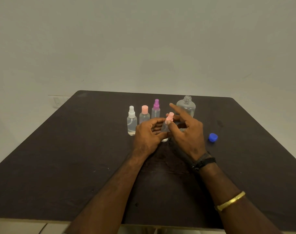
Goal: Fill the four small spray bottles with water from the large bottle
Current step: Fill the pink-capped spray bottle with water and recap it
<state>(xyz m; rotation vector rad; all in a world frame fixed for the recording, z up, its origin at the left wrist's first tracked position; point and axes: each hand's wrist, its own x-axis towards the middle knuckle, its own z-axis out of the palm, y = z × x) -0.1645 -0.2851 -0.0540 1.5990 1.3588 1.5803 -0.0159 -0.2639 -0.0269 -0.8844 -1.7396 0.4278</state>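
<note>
The left hand has its fingers curled round the clear body of the pink-topped spray bottle, which stands on the dark desk between the two hands. The right hand pinches the bottle's pink spray head with thumb and a finger, its index finger held out straight.

Just behind stand the white-topped spray bottle, the pink-capped bottle and the purple-topped spray bottle. The large bottle is upright at the back right with its neck open, and its blue cap lies apart on the desk to the right.

This looks like twisting the spray head, though I cannot tell which way. The risks:
- A hard twist could tip the light bottle and spill it.
- An elbow or the outstretched finger could knock the open large bottle.
- A skewed thread would leak.
- The water levels are too faint to read.
</note>
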